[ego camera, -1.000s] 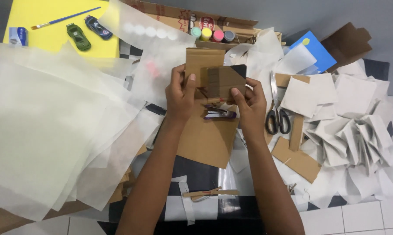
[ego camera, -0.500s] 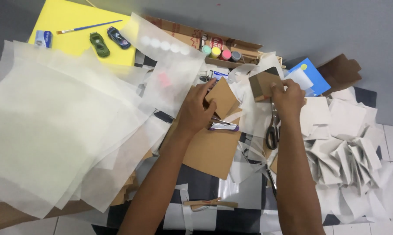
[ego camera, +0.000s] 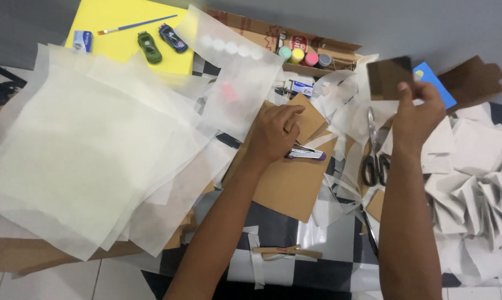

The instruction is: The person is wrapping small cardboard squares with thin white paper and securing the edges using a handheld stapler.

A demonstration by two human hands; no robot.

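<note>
Half a second back both hands sat close over the cardboard pile; now they are well apart. Right hand (ego camera: 415, 114) has lifted away to the right, fingers pinched on a small dark brown cardboard square (ego camera: 389, 78) held up above the paper scraps (ego camera: 473, 183). Left hand (ego camera: 273, 133) has dropped flat, fingers curled down onto a folded cardboard piece (ego camera: 309, 118), touching it, not clearly gripping. Stapler (ego camera: 305, 154) lies just beside that hand on the large cardboard sheet (ego camera: 292, 186). Scissors (ego camera: 374, 147) rest between the two arms. Judgement: the square has been separated from the folded piece
</note>
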